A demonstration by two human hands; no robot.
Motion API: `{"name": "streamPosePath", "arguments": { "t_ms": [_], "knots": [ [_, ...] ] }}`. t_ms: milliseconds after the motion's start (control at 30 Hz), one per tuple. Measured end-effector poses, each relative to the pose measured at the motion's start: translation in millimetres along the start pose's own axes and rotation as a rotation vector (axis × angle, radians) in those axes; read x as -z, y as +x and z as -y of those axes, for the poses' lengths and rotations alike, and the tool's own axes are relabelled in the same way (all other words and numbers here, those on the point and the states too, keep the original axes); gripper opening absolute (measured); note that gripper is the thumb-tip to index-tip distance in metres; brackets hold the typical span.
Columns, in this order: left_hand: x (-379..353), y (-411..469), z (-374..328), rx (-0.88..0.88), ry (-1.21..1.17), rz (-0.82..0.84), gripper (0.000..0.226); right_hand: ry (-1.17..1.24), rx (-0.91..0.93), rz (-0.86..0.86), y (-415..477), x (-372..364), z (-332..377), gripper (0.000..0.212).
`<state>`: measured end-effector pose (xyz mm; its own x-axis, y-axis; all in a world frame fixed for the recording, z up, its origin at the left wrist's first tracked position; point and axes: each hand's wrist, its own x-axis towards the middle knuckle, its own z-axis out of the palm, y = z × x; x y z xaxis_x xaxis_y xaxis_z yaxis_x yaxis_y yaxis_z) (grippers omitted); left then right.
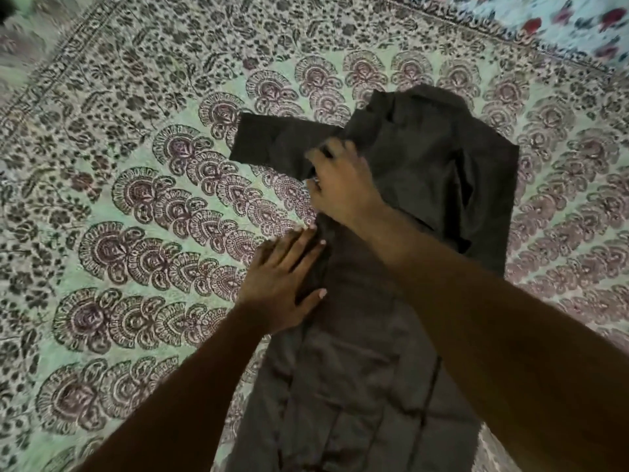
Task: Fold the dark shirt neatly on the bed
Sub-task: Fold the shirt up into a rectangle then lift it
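Head view: a person's right hand (340, 185) reaches across the dark shirt (425, 158) and closes its curled fingers on the cloth where the one outspread sleeve (269, 148) meets the body. The hand is slightly blurred. Just nearer the camera, the left hand (282, 281) lies flat with its fingers straight and close together, pressing on the shirt's left edge and grasping nothing. The two hands sit near each other, and the right forearm crosses the garment on a diagonal.

The shirt lies lengthwise in the middle of the bed (51, 185), collar end farthest from the wearer and hem running out of the bottom of the frame. Its fabric is matte and charcoal-brown, with stitched seams running down its length. The right side is folded in over the body, leaving a straight outer edge and a soft, rumpled ridge. The upper part is bunched in creases near the collar. The sleeve sticks out to the left as a flat rectangle.

Under it all lies a thin pale-green cover (143, 212), printed with rows of maroon fan-shaped medallions inside a border of dark leaves and vines. At the top right corner lies a second cloth (561, 18), pale blue with red flowers, blurred.
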<state>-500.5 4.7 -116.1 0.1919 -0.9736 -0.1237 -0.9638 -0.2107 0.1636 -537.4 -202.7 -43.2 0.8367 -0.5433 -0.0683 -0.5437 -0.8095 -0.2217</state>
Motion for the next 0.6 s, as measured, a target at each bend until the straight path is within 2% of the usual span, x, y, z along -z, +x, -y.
{"name": "streamPosePath", "arguments": {
  "t_ms": [100,233,400,500,600],
  "knots": [
    [-1,0,1,-0.001,-0.022,-0.006,0.083,-0.167,0.111,0.108,42,-3,21,0.058],
    [-2,0,2,-0.022,-0.047,-0.022,0.081,-0.232,0.13,0.239,74,-13,43,0.058],
    [-3,1,3,-0.043,-0.063,-0.074,0.079,-0.233,0.11,0.248,90,-18,53,0.066],
    [-1,1,3,-0.038,-0.062,-0.059,0.081,-0.004,-0.013,0.137,78,-8,40,0.053],
    [0,1,3,-0.03,-0.067,-0.065,0.08,0.407,-0.259,-0.17,43,11,24,0.025]
  ]
}}
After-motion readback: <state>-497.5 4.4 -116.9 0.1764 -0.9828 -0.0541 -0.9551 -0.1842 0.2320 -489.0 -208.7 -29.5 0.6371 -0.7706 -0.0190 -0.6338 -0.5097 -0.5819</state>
